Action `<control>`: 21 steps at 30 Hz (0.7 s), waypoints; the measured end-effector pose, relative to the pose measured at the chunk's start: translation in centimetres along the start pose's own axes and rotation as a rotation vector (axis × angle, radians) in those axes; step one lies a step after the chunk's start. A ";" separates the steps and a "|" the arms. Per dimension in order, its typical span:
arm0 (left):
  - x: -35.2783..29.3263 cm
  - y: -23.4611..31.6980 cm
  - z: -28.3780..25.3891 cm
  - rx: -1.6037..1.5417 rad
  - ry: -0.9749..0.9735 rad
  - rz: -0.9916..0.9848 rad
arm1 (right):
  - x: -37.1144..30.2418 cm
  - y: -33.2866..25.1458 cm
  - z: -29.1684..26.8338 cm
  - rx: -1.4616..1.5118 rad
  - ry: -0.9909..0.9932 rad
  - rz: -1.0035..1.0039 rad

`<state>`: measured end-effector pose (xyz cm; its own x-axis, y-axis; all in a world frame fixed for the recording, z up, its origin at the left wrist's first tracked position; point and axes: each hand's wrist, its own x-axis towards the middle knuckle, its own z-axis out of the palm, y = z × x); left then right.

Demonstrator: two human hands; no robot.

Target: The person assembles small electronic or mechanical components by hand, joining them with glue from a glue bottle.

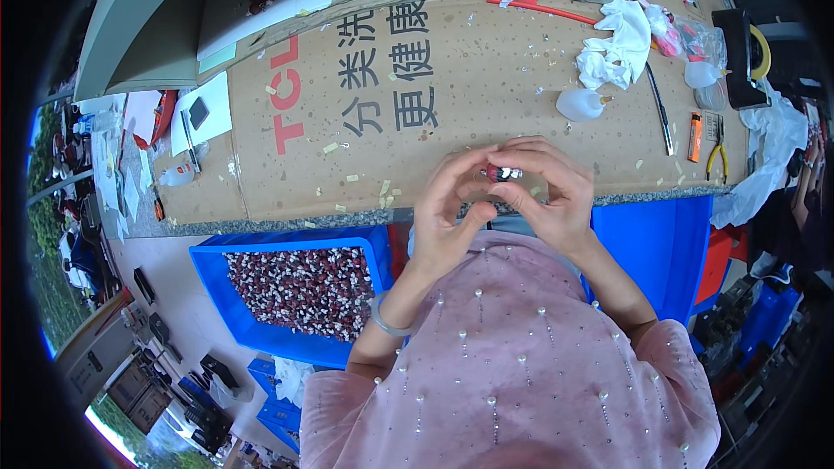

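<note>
Illumination is bright, even and diffuse, with daylight evident at the left rim; shadows on the cardboard (486, 78) are soft and faint, and the white cloth (618, 43) is close to overexposed. Fisheye distortion is strong: the bench edge bows, and a black vignette closes off all corners. Focus is sharp at centre on the hands and the pink garment (521, 365), while detail smears and softens toward the rim, notably lower left and far right.
</note>
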<state>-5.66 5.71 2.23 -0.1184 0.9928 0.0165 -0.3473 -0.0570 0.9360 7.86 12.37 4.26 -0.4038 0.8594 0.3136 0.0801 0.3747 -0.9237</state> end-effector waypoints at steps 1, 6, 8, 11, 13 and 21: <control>-0.3 -0.3 0.1 0.000 0.001 0.000 | 0.1 0.0 -0.1 0.055 -0.003 0.003; -0.3 -0.6 0.4 -0.081 0.077 0.015 | -0.9 0.6 0.2 0.125 0.030 0.053; -0.4 -0.7 0.5 -0.140 0.068 -0.033 | -1.5 0.5 0.4 0.089 0.052 0.067; -0.8 -0.6 1.2 -0.268 0.097 -0.142 | -2.7 1.0 0.7 0.088 0.092 0.126; -1.0 -0.5 1.4 -0.336 0.136 -0.203 | -3.1 1.0 0.8 0.132 0.162 0.161; -0.9 0.1 0.6 -0.508 0.140 -0.369 | -3.2 0.5 0.6 0.176 0.098 0.150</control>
<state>-4.99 4.84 2.52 -0.0147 0.9354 -0.3532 -0.7818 0.2095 0.5872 8.67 9.58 2.65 -0.3080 0.9337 0.1825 -0.0310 0.1818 -0.9828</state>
